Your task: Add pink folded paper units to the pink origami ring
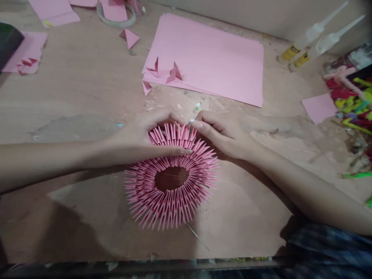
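Note:
A round ring of folded pink paper pieces (174,205), with spiky points outward and a hole in its middle, lies on the table in the head view. My left hand (154,135) grips its far rim, thumb across the top and fingers curled behind. Right beside that, my right hand (222,131) is at the far right of the rim, its thumb and index finger pinched together at the edge points. Whatever lies between those fingertips is too small or hidden to make out.
Beyond the hands lies a stack of pink paper sheets (209,58) with several folded pieces (174,73) on it. Two glue bottles (302,58) stand at the back right. Coloured craft bits (351,97) crowd the right edge. A tape roll (116,21) sits at the back left.

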Action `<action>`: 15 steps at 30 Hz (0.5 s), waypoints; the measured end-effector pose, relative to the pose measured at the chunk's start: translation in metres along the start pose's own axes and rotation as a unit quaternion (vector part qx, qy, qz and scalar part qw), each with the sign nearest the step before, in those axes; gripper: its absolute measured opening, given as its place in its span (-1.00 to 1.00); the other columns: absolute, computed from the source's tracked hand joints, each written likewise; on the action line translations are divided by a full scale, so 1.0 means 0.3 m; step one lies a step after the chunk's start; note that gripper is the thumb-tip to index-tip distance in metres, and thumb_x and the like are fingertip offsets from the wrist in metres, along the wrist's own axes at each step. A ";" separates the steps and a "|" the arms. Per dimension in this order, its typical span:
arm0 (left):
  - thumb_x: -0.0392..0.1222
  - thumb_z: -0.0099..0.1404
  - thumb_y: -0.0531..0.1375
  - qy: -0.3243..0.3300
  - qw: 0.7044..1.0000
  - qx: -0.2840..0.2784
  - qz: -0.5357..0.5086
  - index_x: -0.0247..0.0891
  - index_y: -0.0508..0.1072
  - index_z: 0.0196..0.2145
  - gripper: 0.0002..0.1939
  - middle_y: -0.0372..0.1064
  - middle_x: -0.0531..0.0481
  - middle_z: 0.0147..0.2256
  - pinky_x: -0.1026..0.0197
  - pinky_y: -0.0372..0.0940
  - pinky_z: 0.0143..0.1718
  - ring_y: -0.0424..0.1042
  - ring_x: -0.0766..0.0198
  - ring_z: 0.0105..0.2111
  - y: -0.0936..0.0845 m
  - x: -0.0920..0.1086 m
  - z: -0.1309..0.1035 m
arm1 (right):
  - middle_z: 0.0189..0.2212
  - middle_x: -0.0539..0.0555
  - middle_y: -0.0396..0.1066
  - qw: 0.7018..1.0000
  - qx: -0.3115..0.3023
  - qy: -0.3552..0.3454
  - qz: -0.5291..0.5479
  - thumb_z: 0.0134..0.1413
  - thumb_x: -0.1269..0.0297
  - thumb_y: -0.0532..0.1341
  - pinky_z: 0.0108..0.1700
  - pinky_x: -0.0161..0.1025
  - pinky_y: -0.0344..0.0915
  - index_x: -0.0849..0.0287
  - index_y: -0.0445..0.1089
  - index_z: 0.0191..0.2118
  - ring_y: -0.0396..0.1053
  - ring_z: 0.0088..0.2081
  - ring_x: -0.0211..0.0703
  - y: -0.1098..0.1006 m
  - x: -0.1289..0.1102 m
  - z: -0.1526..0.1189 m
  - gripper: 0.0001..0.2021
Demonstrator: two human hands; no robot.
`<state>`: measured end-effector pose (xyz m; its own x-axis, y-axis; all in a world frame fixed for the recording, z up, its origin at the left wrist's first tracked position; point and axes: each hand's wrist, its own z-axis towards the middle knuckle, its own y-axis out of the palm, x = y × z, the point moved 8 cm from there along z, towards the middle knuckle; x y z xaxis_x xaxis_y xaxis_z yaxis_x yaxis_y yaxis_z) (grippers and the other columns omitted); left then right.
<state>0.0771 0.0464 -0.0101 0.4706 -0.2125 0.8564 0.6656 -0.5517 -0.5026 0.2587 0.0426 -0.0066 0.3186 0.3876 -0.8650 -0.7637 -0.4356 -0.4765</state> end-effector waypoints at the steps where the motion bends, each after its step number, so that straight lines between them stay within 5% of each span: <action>1: 0.21 0.46 0.50 -0.001 1.000 0.000 -0.006 -0.16 0.64 0.14 -0.51 0.70 -0.04 0.18 -0.05 0.46 0.46 0.61 -0.01 0.22 -0.002 0.002 -0.004 | -0.33 -0.04 0.45 1.000 0.024 -0.005 -0.011 0.80 -0.28 0.19 -0.08 -0.13 0.33 0.05 0.41 -0.22 0.40 -0.26 -0.13 -0.013 0.005 0.005 -0.43; 4: 0.17 0.44 0.50 0.016 1.000 -0.008 -0.021 -0.20 0.64 0.09 -0.53 0.70 -0.07 0.19 -0.03 0.43 0.44 0.59 0.00 0.21 -0.003 0.002 -0.004 | -0.19 0.05 0.62 0.994 0.091 -0.016 -0.064 0.81 -0.07 0.24 -0.06 -0.10 0.44 0.06 0.51 -0.03 0.48 -0.21 -0.07 -0.054 0.027 0.050 -0.66; 7: 0.14 0.47 0.49 0.052 0.998 -0.012 -0.019 -0.22 0.63 0.07 -0.57 0.68 -0.10 0.18 0.00 0.42 0.42 0.57 0.02 0.20 -0.004 0.004 0.003 | 0.03 0.20 0.68 0.973 0.109 -0.055 -0.194 0.77 0.14 0.27 0.21 0.06 0.54 0.11 0.60 0.20 0.59 0.08 0.13 -0.056 0.024 0.157 -0.79; 12: 0.17 0.40 0.50 0.019 1.000 -0.009 -0.010 -0.20 0.60 0.00 -0.55 0.67 -0.06 0.06 0.01 0.42 0.27 0.54 0.04 0.09 -0.007 -0.004 0.008 | 0.35 0.26 0.63 0.932 0.035 -0.103 -0.345 0.80 0.11 0.26 0.52 0.21 0.38 0.12 0.57 0.49 0.45 0.38 0.26 0.064 0.009 0.398 -0.60; 15: 0.17 0.39 0.52 0.018 0.999 -0.010 -0.031 -0.19 0.60 -0.03 -0.57 0.68 -0.03 0.03 0.01 0.43 0.23 0.55 0.04 0.05 -0.005 0.000 0.010 | 0.30 0.27 0.68 0.922 -0.016 -0.076 -0.379 0.83 0.06 0.23 0.48 0.19 0.39 0.20 0.72 0.28 0.43 0.39 0.25 0.135 0.023 0.476 -0.61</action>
<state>0.0778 0.0495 -0.0098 0.4074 -0.2070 0.8895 0.6807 -0.5805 -0.4468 0.1499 0.1435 -0.0094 0.6700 0.6986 -0.2513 -0.3363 -0.0162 -0.9416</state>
